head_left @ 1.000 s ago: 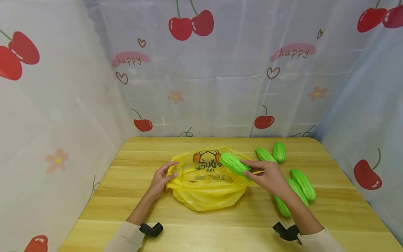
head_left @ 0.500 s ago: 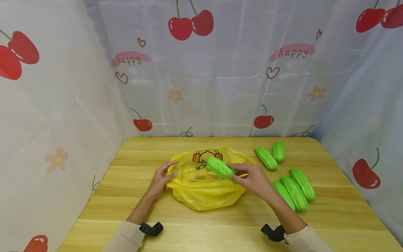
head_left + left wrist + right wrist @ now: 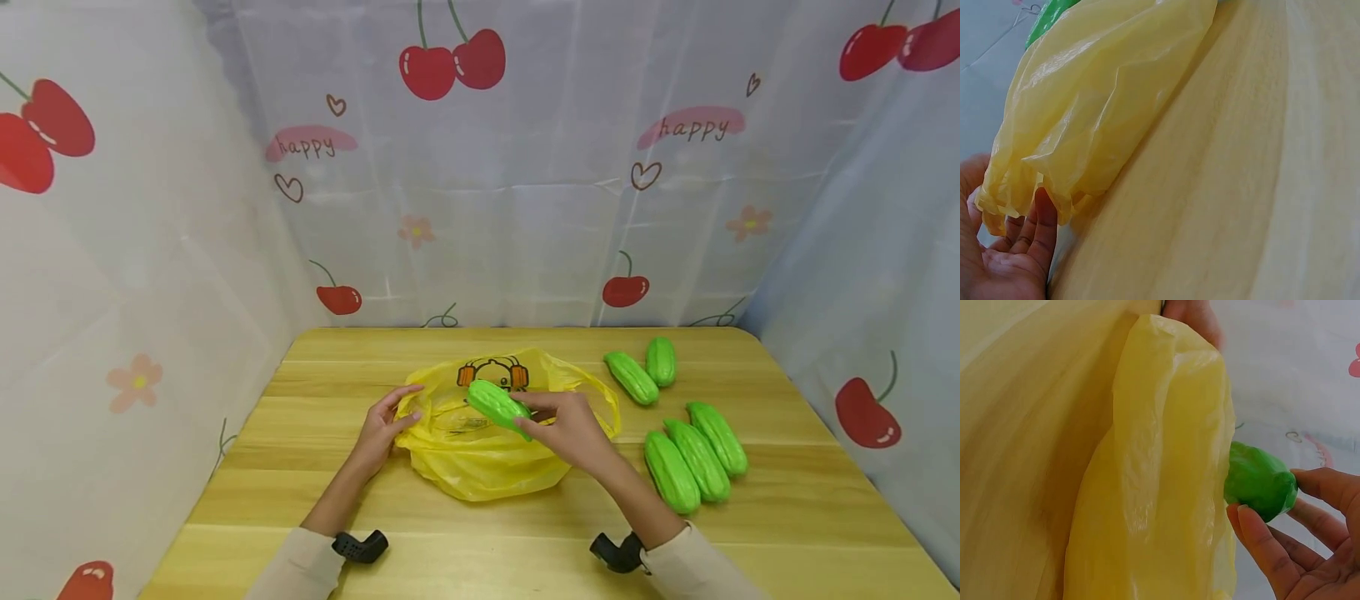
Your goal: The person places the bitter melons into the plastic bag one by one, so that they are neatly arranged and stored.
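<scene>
A yellow plastic bag (image 3: 483,475) lies on the table with its mouth spread and a duck print on its far inner side. My left hand (image 3: 380,433) holds the bag's left rim between thumb and fingers; in the left wrist view the fingers (image 3: 1044,228) are at the gathered edge. Over the bag's mouth my right hand (image 3: 570,429) pinches a bright green, ridged bitter melon (image 3: 495,404) by its near end. In the right wrist view this bitter melon (image 3: 1259,482) is partly hidden behind the bag's side, with thumb and fingertips around its end.
Several more bitter melons lie on the right of the wooden table (image 3: 300,467): a row of three (image 3: 697,458) nearer and a pair (image 3: 633,377) farther back. A cherry-printed curtain (image 3: 525,233) encloses the back and sides. Each wrist wears a black camera (image 3: 618,553).
My right hand has carried the bitter melon leftward, from the bag's right side to over the middle of its mouth. The left hand has stayed on the rim.
</scene>
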`<state>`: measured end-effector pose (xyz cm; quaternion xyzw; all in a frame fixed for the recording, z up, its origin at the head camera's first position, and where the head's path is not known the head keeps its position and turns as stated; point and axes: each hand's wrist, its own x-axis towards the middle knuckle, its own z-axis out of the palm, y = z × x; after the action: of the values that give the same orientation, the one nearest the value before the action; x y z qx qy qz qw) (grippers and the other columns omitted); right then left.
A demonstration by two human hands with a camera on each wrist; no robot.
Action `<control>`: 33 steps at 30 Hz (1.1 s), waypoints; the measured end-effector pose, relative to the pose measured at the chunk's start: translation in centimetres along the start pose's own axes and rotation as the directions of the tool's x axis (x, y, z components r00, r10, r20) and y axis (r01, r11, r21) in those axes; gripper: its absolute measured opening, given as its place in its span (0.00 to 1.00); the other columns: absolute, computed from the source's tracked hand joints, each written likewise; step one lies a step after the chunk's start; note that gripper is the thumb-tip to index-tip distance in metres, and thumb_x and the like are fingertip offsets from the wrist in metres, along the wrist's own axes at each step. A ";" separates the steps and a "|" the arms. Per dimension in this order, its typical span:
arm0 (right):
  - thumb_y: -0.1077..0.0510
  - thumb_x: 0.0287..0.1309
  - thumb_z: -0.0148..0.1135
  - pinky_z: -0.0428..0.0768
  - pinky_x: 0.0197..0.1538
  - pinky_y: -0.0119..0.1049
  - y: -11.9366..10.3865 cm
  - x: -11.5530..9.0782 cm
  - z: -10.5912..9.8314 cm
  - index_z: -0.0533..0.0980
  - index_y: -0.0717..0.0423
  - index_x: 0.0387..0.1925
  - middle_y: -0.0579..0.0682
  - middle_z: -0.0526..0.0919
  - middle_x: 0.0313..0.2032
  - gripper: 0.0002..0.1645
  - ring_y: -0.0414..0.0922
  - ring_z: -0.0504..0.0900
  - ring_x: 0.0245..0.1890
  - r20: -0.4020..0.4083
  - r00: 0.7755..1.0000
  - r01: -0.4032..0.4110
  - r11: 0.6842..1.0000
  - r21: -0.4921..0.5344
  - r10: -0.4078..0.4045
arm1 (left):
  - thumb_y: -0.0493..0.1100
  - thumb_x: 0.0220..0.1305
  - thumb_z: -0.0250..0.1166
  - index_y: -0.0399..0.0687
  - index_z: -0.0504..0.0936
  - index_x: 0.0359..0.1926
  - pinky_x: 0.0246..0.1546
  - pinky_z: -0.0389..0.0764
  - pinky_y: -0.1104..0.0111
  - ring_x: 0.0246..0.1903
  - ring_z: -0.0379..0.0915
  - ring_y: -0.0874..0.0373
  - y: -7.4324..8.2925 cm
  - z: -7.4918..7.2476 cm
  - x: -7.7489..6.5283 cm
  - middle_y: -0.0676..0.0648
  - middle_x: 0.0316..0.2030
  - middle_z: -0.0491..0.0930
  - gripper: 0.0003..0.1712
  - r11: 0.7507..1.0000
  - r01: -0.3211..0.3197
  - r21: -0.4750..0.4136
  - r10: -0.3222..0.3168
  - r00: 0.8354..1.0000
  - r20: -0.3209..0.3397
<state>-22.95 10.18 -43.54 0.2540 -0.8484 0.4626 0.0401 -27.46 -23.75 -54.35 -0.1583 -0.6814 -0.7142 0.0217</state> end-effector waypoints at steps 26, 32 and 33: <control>0.58 0.60 0.73 0.83 0.33 0.35 0.0 3.6 4.8 0.85 0.52 0.55 0.53 0.88 0.48 0.20 0.46 0.87 0.38 -0.028 0.992 -0.123 0.991 0.044 0.124 | 0.30 0.68 0.64 0.29 0.70 0.68 0.76 0.41 0.51 0.77 0.46 0.47 -0.1 0.0 0.0 0.31 0.70 0.65 0.28 1.000 0.009 -0.016 -0.009 1.000 0.001; 0.58 0.61 0.72 0.82 0.31 0.35 0.4 4.4 5.8 0.84 0.54 0.55 0.55 0.87 0.50 0.20 0.49 0.87 0.40 -0.019 0.989 -0.142 0.988 0.061 0.144 | 0.32 0.68 0.64 0.31 0.71 0.67 0.76 0.42 0.51 0.77 0.45 0.48 0.0 0.0 0.0 0.33 0.70 0.66 0.28 1.000 0.006 -0.003 -0.006 1.000 0.007; 0.58 0.61 0.72 0.82 0.30 0.34 0.5 4.5 6.0 0.84 0.54 0.55 0.56 0.87 0.51 0.20 0.49 0.87 0.40 -0.019 0.989 -0.147 0.987 0.062 0.149 | 0.32 0.68 0.64 0.32 0.71 0.67 0.75 0.43 0.51 0.77 0.45 0.48 0.0 0.1 0.0 0.33 0.70 0.66 0.28 1.000 0.005 0.000 -0.005 1.000 0.008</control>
<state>-26.11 3.78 -45.92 0.1859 -0.8500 0.4928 0.0081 -27.42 -23.70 -54.35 -0.1595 -0.6818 -0.7138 0.0170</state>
